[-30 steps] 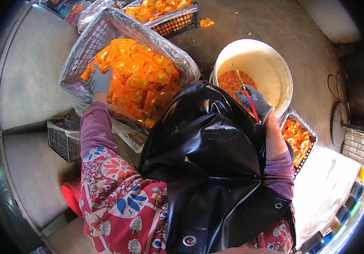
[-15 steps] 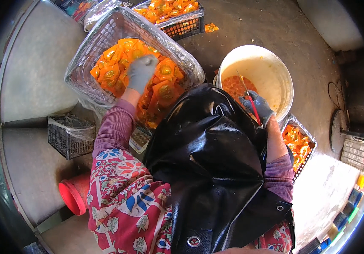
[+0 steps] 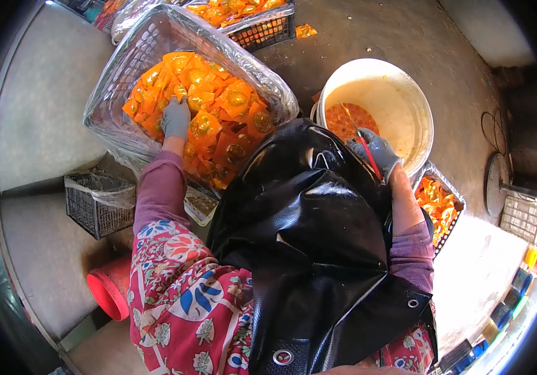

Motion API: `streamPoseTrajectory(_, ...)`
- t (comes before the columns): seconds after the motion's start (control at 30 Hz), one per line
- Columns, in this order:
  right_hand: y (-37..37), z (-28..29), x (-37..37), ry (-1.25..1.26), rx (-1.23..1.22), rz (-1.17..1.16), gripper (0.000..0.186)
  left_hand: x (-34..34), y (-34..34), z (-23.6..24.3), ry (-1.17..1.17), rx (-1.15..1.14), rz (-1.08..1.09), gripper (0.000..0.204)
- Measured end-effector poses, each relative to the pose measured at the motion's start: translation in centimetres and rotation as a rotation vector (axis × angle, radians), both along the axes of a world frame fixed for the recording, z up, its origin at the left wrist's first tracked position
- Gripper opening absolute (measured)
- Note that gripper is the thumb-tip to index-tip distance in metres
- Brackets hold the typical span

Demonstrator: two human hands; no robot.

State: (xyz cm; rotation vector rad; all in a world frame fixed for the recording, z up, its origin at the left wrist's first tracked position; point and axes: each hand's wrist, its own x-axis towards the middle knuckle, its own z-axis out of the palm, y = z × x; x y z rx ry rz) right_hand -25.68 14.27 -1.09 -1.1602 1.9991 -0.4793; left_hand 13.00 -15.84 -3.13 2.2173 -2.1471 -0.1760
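A crate (image 3: pixel 109 81) lined with clear plastic stands at the front left, heaped with shiny orange packets (image 3: pixel 234 100), each with a dark round spot. My left hand (image 3: pixel 176 119), in a grey glove, is down among these packets, its fingertips closed on one at the heap's left side. My right hand (image 3: pixel 378 152), also gloved, grips a slim red-handled knife (image 3: pixel 372 159), blade pointing up and away. It is over the near rim of a white bucket (image 3: pixel 411 112) with reddish-orange liquid at the bottom. Its fingertips are partly hidden.
Another crate of orange packets (image 3: pixel 262 34) stands at the back, with one loose packet (image 3: pixel 306 30) on the floor beside it. A crate of orange pieces (image 3: pixel 434 206) sits right of me. At left are a black crate (image 3: pixel 100 206) and a red bucket (image 3: pixel 107 290).
My left hand has moved left and slightly down across the packets and its fingers now point into them. The right hand stays by the bucket with the knife. The view has shifted slightly.
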Motion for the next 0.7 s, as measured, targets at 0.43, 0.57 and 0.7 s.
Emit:
streamPoseTrajectory(0.43, -0.4, -1.2, -1.7, -1.099, -0.584, -0.355, 0.047, -12.3, 4.9, 8.6, 1.365, 0.588, -0.419, 0.021)
streamPoseTrajectory(0.57, 0.0, 3.2, 0.0, -1.194, -0.588, -0.408, 0.051, -19.8, 11.1, 8.8, 1.308, 1.029, -0.725, 0.039)
streamPoseTrajectory(0.7, 0.2, 3.5, -0.5, -0.775, -0.740, -0.342, 0.050, -24.9, 14.4, 8.1, 1.260, 1.291, -0.767, 0.045)
